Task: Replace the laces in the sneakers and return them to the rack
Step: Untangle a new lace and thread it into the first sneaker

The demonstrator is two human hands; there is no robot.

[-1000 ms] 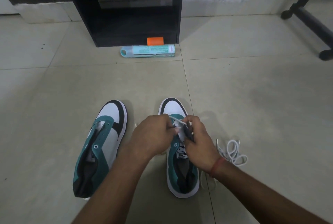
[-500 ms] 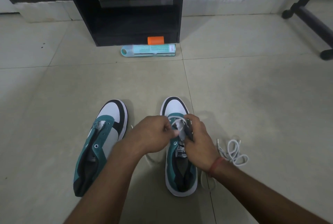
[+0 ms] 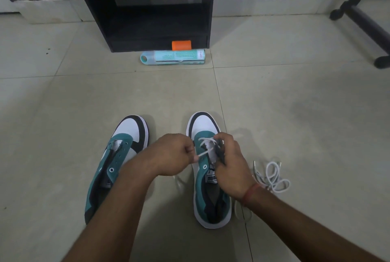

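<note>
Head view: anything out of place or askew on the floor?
The left teal-and-white sneaker is laceless and tipped on its side. A loose white lace lies tangled beside the upright right sneaker. A teal tube lies at the black rack.

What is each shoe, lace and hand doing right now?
left sneaker: on floor, unlaced.
right sneaker: on floor, partly laced.
white lace: threaded near toe.
spare lace: loose pile on floor.
left hand: pinches white lace.
right hand: grips sneaker's eyelet flap.

Both hands (image 3: 175, 154) (image 3: 230, 169) pinch white lace (image 3: 205, 145) over right sneaker (image 3: 207, 198)
</note>
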